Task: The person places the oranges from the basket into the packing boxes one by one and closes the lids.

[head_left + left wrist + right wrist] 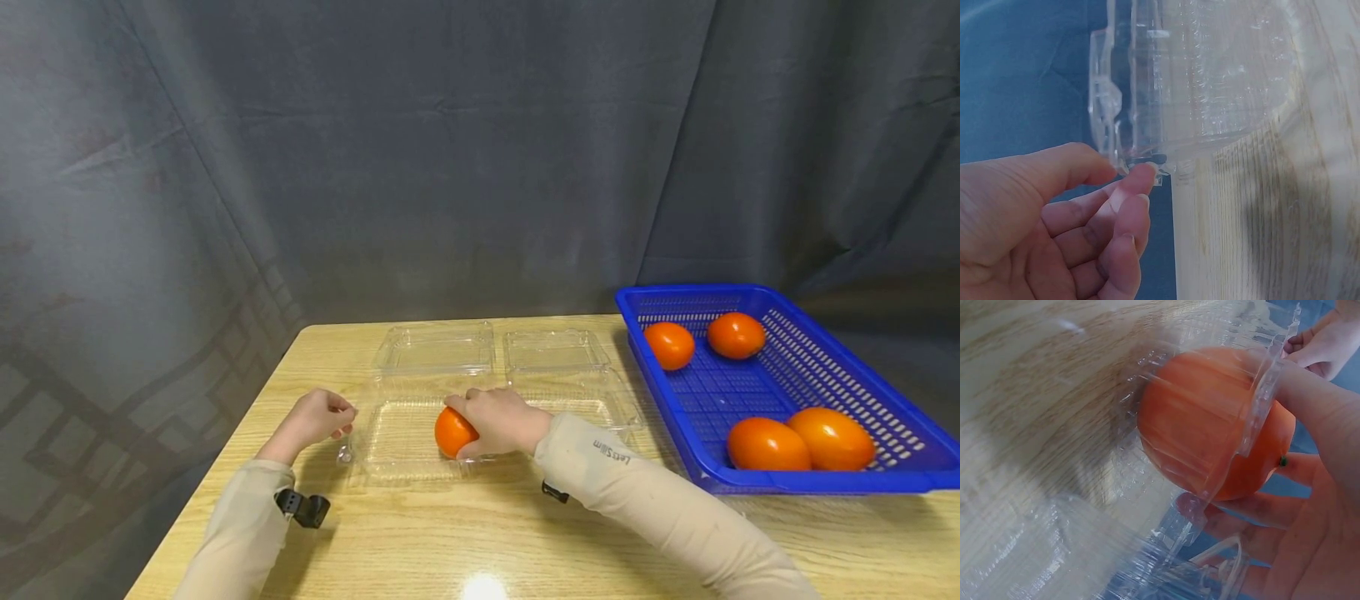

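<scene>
A clear plastic clamshell container (405,425) lies unfolded on the wooden table in the head view. My left hand (318,417) pinches its left edge between thumb and index finger; the left wrist view shows that rim (1107,106) at the fingertips. Over the middle of the container, my right hand (498,421) grips an orange (452,433) from its right side. In the right wrist view, the orange (1210,419) shows through the transparent wall, its small green stem end towards the palm. Whether it touches the container's bottom I cannot tell.
A blue plastic basket (675,425) on the right holds several more oranges (768,443). Behind the container, two other clear plastic containers, one at left (435,348) and one at right (555,350), lie near the table's back edge. A dark curtain (450,167) hangs behind the table.
</scene>
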### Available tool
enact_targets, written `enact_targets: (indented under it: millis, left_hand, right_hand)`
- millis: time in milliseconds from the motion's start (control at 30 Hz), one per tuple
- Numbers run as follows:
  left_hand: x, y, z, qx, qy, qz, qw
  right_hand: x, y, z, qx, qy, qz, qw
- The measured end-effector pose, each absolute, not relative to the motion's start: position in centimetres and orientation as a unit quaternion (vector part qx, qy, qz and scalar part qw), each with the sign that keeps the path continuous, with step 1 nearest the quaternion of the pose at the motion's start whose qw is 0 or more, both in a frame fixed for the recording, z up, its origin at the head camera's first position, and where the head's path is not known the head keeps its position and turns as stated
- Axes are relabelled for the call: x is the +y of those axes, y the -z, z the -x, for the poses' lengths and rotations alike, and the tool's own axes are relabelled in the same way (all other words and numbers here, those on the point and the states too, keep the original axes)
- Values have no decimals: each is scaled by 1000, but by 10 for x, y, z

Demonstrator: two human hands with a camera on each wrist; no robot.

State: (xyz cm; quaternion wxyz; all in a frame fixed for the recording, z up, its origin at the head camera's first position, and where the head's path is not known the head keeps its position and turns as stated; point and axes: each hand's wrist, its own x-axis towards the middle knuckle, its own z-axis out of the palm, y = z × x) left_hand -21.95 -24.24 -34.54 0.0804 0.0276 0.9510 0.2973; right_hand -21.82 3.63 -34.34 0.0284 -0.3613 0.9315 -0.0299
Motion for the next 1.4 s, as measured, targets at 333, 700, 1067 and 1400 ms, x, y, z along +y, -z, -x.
enact_targets:
  millis: [333,700,1067,1400]
  left_hand:
    - [-241,344,218,950,-300,-23,85]
    - [-242,345,218,950,-300,-22,84]
    - [-242,345,219,950,-301,-24,83]
    - [-242,344,219,951,-298,-22,84]
  right_hand:
    - [36,342,219,932,17,360,28]
    - [34,341,218,936,6,351,30]
    - [35,338,217,937,5,347,30]
    - [38,332,213,933,-7,359,7]
